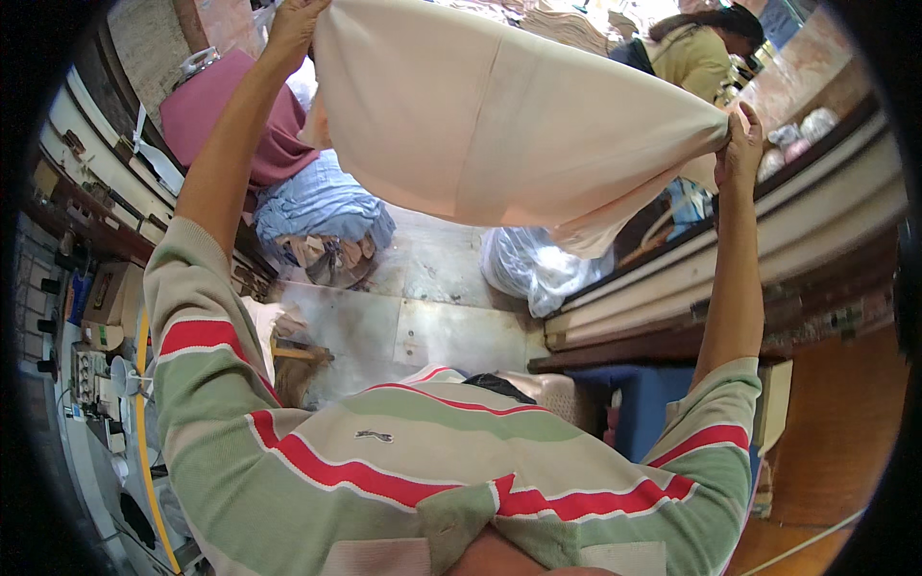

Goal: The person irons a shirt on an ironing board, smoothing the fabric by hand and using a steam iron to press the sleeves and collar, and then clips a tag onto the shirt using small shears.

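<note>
A pale peach piece of cloth (pixel 413 115) hangs spread out in the air before me, with both my arms raised and stretched forward. My left hand (pixel 293 36) pinches its upper left corner at the top edge of the view. At the right, my right hand (pixel 740 149) grips the other upper corner, where the fabric gathers into folds. Between the hands the cloth sags in a wide curve, and a faint vertical crease runs down its middle. Its lower right part droops in loose folds above a clear plastic bag (pixel 538 269).
To the left, a pink cloth (pixel 226 115) drapes over a surface beside a heap of light blue fabric (pixel 322 202). Tiled floor (pixel 375 317) lies below. Another person (pixel 687 58) bends over work at the far right. A blue chair-like object (pixel 653 408) stands near my right side.
</note>
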Motion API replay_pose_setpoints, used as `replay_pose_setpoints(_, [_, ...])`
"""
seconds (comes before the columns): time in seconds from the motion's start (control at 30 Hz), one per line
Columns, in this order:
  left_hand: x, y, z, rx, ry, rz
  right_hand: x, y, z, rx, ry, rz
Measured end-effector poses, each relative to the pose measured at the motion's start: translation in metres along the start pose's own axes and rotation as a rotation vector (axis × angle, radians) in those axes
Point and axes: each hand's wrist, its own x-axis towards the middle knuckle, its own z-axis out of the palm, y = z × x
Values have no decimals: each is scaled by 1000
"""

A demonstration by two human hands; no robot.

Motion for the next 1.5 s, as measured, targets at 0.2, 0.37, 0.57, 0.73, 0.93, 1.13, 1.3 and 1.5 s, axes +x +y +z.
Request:
replay_pose_setpoints(0.2, [83, -48, 3, 146, -134, -237, 112, 89, 41, 11, -272, 157])
replay_pose_setpoints(0.37, [176, -91, -34, 258, -232, -269, 216, 152, 90, -71, -539, 290])
replay_pose_setpoints(0.57, [259, -170, -42, 463, -294, -393, 316, 254, 151, -464, -501, 172])
replay_pose_setpoints(0.73, [316, -257, -28, 1192, -349, -167, 370, 350, 175, -942, -487, -153])
replay_pose_setpoints(0.93, [275, -423, -9, 1088, 101, -28, 307, 467, 187, -975, -244, -51])
replay_pose_setpoints(1.13, [337, -540, -24, 652, -97, -301, 299, 566, 184, -704, -186, 278])
replay_pose_setpoints(1.3, [470, -556, -22, 249, -194, -251, 363, 558, 239, -442, -43, 396])
replay_pose_setpoints(1.5, [645, -678, 19, 508, -464, -291, 432, 691, 265, -296, 172, 445])
